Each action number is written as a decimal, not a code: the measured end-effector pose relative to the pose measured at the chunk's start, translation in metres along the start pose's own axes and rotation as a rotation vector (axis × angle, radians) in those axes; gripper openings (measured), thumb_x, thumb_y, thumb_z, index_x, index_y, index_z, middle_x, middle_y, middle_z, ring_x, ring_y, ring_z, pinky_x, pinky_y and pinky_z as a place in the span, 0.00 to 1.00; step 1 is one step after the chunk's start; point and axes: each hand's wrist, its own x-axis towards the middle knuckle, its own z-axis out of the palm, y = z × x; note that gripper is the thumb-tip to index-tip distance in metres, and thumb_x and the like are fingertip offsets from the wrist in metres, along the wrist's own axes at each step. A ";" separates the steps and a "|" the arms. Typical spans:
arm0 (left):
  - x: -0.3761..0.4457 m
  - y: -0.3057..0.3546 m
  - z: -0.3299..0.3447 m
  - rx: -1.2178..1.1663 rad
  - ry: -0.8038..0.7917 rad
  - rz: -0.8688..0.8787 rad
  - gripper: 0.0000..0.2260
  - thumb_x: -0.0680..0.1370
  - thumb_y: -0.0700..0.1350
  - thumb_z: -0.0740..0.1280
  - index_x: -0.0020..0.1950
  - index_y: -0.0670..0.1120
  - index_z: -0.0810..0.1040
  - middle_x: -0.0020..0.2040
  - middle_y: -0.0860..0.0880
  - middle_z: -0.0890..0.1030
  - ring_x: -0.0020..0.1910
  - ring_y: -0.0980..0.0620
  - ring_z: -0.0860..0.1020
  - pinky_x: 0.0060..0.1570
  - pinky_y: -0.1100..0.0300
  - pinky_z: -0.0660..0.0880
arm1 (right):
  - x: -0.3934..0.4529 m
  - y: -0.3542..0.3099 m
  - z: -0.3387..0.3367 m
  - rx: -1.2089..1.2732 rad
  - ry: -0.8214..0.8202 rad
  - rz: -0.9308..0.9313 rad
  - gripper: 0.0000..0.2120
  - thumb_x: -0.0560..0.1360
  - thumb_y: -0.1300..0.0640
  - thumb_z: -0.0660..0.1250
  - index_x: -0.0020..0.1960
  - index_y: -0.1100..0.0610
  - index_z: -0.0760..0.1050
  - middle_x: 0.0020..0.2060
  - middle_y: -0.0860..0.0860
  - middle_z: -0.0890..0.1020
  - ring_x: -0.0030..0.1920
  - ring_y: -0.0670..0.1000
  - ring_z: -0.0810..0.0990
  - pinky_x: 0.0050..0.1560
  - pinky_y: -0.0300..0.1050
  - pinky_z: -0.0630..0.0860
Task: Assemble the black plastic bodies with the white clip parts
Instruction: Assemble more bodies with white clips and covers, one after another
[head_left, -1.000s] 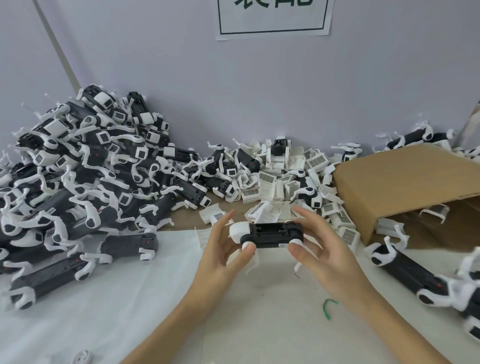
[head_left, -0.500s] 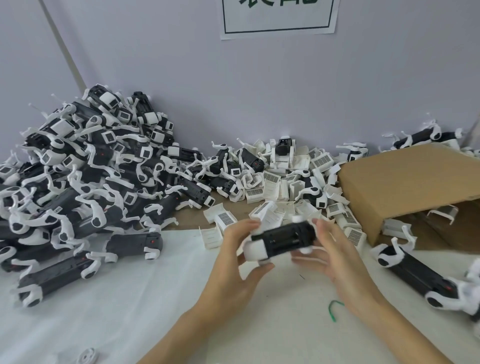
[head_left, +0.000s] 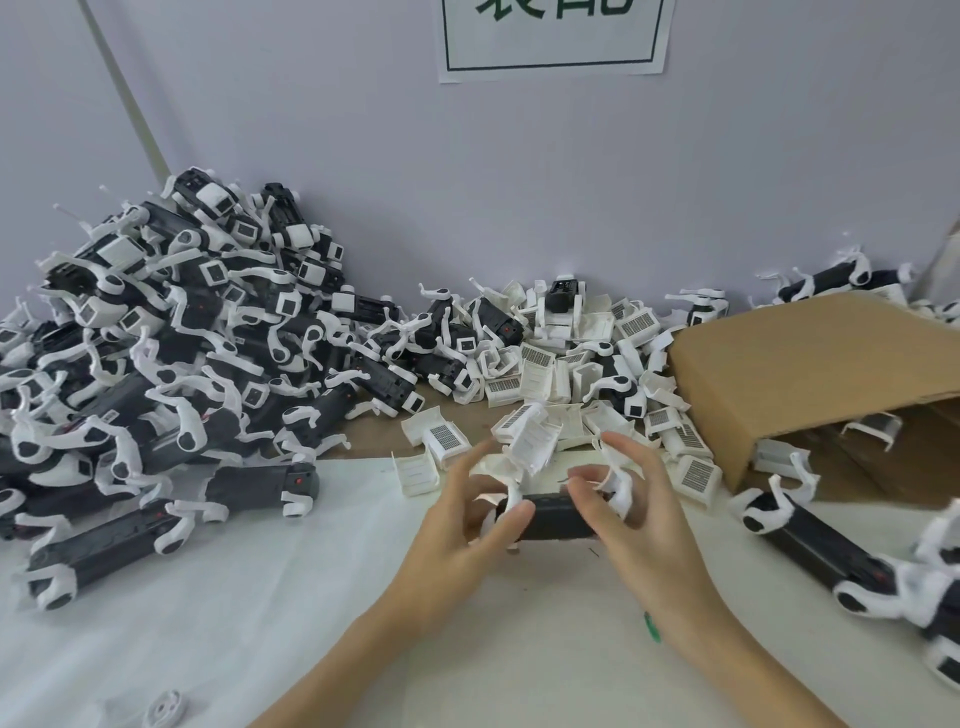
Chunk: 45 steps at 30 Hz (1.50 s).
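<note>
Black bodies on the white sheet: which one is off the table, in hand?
The black body in the middle, gripped by the left hand and right hand; the others lie loose on the sheet.

I see both hands at the bench's middle: left hand (head_left: 462, 512) and right hand (head_left: 631, 512) grip one black body (head_left: 558, 514), white clip parts (head_left: 532, 447) blurred above it. Finished pile (head_left: 156, 353) at left edge; cardboard box (head_left: 810, 374) at right edge.
</note>
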 end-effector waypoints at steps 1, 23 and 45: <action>0.001 0.001 -0.001 -0.016 0.014 -0.005 0.26 0.77 0.62 0.70 0.75 0.61 0.71 0.57 0.51 0.84 0.56 0.47 0.84 0.60 0.45 0.81 | -0.001 0.001 0.001 0.016 -0.022 0.014 0.31 0.69 0.45 0.75 0.70 0.43 0.71 0.54 0.50 0.86 0.55 0.51 0.86 0.55 0.43 0.81; 0.007 -0.002 -0.019 -0.234 -0.001 -0.084 0.32 0.75 0.41 0.79 0.75 0.60 0.75 0.66 0.48 0.82 0.53 0.50 0.80 0.56 0.56 0.78 | 0.009 -0.007 -0.009 0.748 -0.342 0.411 0.19 0.82 0.51 0.68 0.69 0.57 0.78 0.74 0.65 0.72 0.75 0.69 0.70 0.76 0.62 0.68; -0.007 0.065 0.029 -0.102 0.329 0.128 0.13 0.80 0.43 0.76 0.63 0.55 0.82 0.57 0.55 0.87 0.58 0.55 0.85 0.56 0.64 0.79 | 0.001 -0.005 0.003 0.635 -0.069 0.479 0.26 0.83 0.43 0.60 0.64 0.65 0.80 0.59 0.67 0.83 0.54 0.65 0.84 0.62 0.57 0.75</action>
